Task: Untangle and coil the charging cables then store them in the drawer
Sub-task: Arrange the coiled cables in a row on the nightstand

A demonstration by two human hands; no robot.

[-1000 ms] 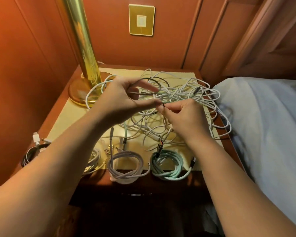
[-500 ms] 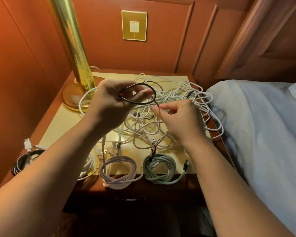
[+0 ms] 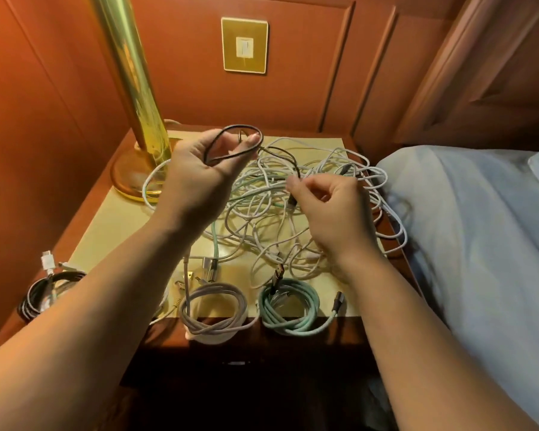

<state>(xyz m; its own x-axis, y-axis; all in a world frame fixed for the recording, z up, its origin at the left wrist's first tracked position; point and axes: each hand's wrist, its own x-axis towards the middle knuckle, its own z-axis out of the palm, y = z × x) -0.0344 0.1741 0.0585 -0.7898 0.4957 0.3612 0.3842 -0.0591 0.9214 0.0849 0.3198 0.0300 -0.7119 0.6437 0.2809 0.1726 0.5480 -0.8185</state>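
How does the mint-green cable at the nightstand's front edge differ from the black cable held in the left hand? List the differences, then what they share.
The mint-green cable lies finished on the nightstand, untouched; the black cable is held up by the left hand. The mint-green cable has several loops; the black cable shows one, its tail running toward the right hand. Both are looped charging cables.

left hand (image 3: 196, 169) holds a small loop of black cable (image 3: 231, 144) up over the surface (image 3: 106, 225) | right hand (image 3: 330, 209) pinches the same black cable lower down, above a messy pile of white cables (image 3: 308, 244) | grey coil (image 3: 213, 309) and green coil (image 3: 288, 309) lie at the front edge | gold lamp (image 3: 137, 135) stands at the back left | bed (image 3: 479, 228) on the right
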